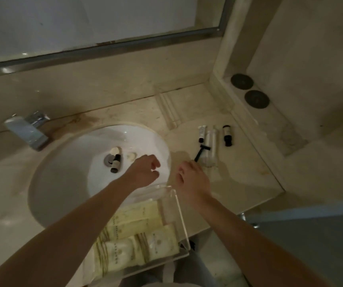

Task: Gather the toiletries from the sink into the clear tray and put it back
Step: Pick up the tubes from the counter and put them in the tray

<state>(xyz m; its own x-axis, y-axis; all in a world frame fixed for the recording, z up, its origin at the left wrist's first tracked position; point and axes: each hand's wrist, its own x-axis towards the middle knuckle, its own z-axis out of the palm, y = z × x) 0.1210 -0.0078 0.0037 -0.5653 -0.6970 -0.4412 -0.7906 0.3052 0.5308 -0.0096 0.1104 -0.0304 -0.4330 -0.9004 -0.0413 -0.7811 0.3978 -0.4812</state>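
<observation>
Head view: a dim bathroom, seen from above, with two bare forearms reaching over the basin
Counter (239, 183): pale marble, running from the tap to the corner wall; a mirror (83, 23) stood behind it
Sink (63, 172): a white round bowl set in the counter; a chrome tap (27, 129) stood at its far left edge
Clear tray (179, 214): sat at the near rim of the sink, partly over the bowl; pale yellow sachets (137, 241) lay side by side inside it
Left hand (143, 170): hovered over the right side of the bowl, fingers loosely curled, holding nothing that could be seen
Right hand (191, 179): reached just past the tray's far corner; fingers curled on the handle end of a black razor (201, 152), whose head pointed away over the counter
Counter items: a white tube (201, 132) with a black cap, clear-wrapped pieces beside it, and a dark bottle (227, 135) lay together, right of the bowl
Sink items: a small dark bottle (115, 163) lay across the drain (108, 159); a round pale cap (115, 150) and a small pale piece (131, 156) lay close by
</observation>
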